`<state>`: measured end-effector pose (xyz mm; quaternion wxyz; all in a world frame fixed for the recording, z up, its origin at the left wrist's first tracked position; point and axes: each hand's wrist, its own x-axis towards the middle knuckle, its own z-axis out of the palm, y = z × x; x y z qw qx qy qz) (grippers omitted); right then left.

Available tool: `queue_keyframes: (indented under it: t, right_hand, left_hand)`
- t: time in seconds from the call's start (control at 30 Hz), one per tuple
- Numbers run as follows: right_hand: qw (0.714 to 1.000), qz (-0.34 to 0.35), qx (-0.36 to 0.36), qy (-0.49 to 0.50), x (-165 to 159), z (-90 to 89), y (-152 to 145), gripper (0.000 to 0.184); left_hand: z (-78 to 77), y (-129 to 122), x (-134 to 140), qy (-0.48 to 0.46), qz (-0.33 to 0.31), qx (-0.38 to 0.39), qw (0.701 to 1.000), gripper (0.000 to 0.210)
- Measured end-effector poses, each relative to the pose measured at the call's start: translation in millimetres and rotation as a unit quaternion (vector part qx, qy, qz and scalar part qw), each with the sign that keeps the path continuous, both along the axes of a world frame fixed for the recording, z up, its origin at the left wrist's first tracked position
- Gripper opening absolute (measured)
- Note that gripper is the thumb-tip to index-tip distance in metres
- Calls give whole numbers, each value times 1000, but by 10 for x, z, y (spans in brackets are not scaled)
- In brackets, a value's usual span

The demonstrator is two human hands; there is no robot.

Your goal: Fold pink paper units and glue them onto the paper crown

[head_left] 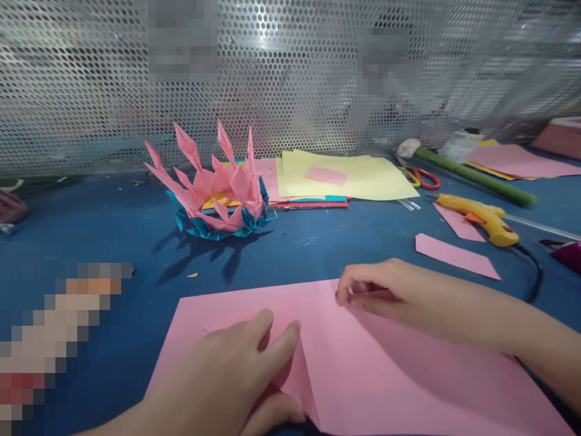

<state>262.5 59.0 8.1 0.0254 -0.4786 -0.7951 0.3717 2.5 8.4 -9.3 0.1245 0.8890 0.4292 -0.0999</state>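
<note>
A large sheet of pink paper [381, 375] lies across the near part of the blue table, with a crease running down near its middle. My left hand [236, 363] rests over the sheet's left half, fingers spread and stretched toward the crease, thumb near the front edge. At the far edge, right of the crease, my right hand [376, 287] has its fingers curled against the thumb, pinching the paper. Beyond the sheet stands a folded-paper flower [218, 194] with pointed pink petals and a blue-green base.
Stacked coloured sheets [349, 175] lie at the back. To the right are a yellow glue gun [481, 218], pink paper strips [456, 255], red-handled scissors [426, 177] and a green stem [476, 175]. A perforated metal screen [295, 79] closes off the far side.
</note>
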Motion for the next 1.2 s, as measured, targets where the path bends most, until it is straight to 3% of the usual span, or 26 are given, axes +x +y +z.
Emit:
queue_keyframes:
  t: [0.17, 0.33, 0.53, 0.67, 0.83, 1.2]
  right_hand:
    - [998, -28, 55, -14, -28, -29, 27, 20]
    - [995, -45, 89, -21, -25, -93, 77, 29]
    - [995, -48, 81, -31, -1, -102, 90, 30]
    - [995, -48, 82, -40, -7, -91, 89, 29]
    - [995, -48, 83, -42, -2, -85, 90, 28]
    - [995, -51, 73, -37, 6, -75, 93, 28]
  left_hand:
    - [3, -1, -31, -38, 36, 2, 999, 35]
    - [-36, -3, 26, 6, -5, 32, 999, 40]
    - [-69, -13, 40, 15, -12, 30, 999, 39]
    - [15, 1, -11, -34, 0, -14, 999, 37]
    - [109, 2, 20, -19, -3, -43, 999, 42]
    - [31, 28, 34, 0, -27, -12, 1000, 35]
